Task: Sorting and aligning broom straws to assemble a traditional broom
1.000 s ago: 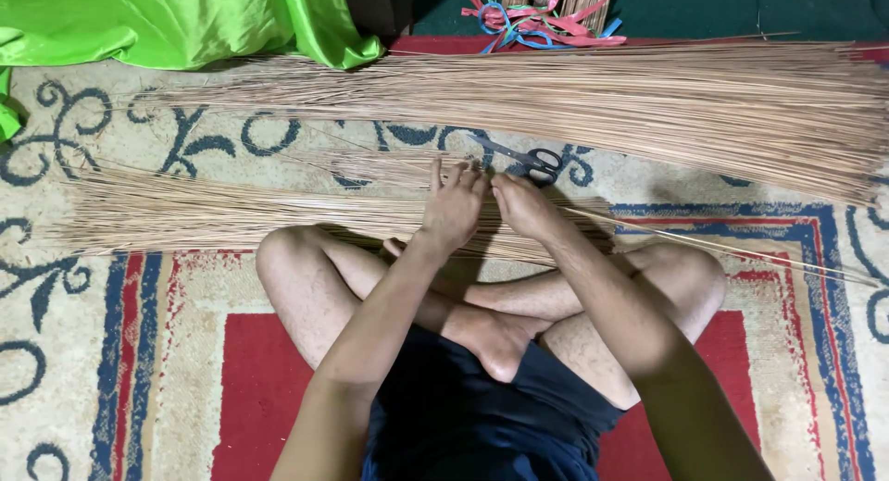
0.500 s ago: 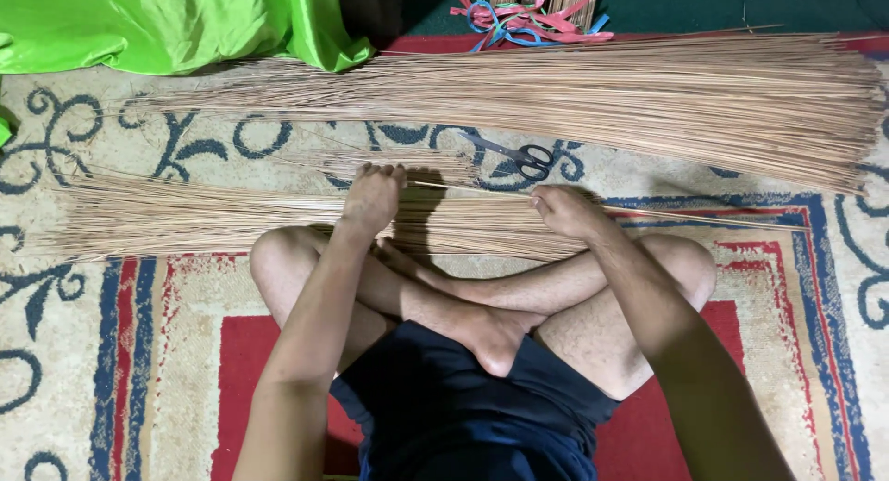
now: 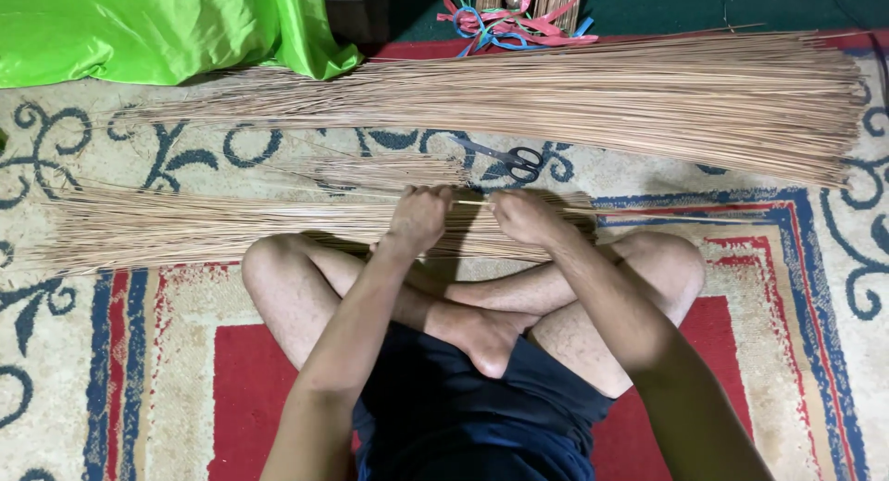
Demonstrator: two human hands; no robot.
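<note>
Patterned rug [image 3: 139, 351], green cloth [image 3: 157, 27], stick bundles [image 3: 574, 97]

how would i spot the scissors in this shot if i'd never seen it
Find the big far bundle of thin tan sticks lying across the patterned carpet. Just below its middle, beyond the right hand, lie the scissors: dark metal with looped handles, the only thing there not a stick.

Scissors [image 3: 505, 157] lie on the carpet [image 3: 139, 351] between two stick bundles [image 3: 574, 97] [image 3: 213, 224].

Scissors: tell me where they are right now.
The scissors lie on the carpet just beyond the right hand, between the near stick pile and the far one.
</note>
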